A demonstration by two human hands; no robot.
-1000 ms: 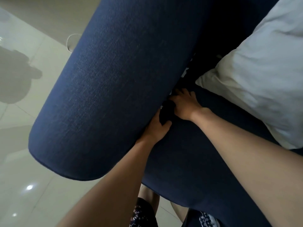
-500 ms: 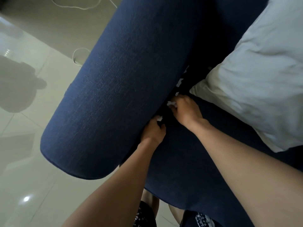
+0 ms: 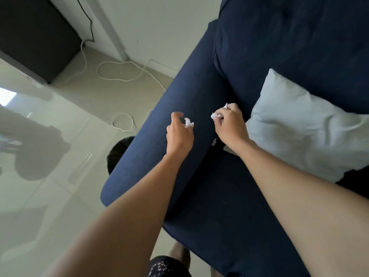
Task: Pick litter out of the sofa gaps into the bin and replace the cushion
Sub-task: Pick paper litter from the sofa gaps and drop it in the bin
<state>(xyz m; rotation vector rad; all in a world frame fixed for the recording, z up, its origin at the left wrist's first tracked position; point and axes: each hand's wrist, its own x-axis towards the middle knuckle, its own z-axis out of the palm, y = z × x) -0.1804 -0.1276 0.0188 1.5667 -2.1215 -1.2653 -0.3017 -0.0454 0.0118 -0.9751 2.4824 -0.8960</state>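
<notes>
My left hand [image 3: 178, 135] is raised over the blue sofa armrest [image 3: 179, 108] and pinches a crumpled white paper scrap [image 3: 188, 123]. Just above the gap beside the armrest, my right hand [image 3: 230, 124] grips another white paper scrap [image 3: 216, 115]. A small white scrap [image 3: 214, 141] still shows in the dark gap below my right hand. A white cushion [image 3: 303, 126] lies on the sofa seat [image 3: 219, 206] to the right. A dark bin [image 3: 117, 154] stands on the floor, partly hidden behind the armrest.
White cables [image 3: 119, 76] loop over the glossy tiled floor at the left. A dark cabinet [image 3: 34, 37] stands at the upper left by the wall. The sofa backrest [image 3: 289, 47] rises at the upper right. My legs show at the bottom edge.
Both hands have risen out of the gap, each carrying a white paper scrap. The view has pulled back, showing the floor, the cables and the bin.
</notes>
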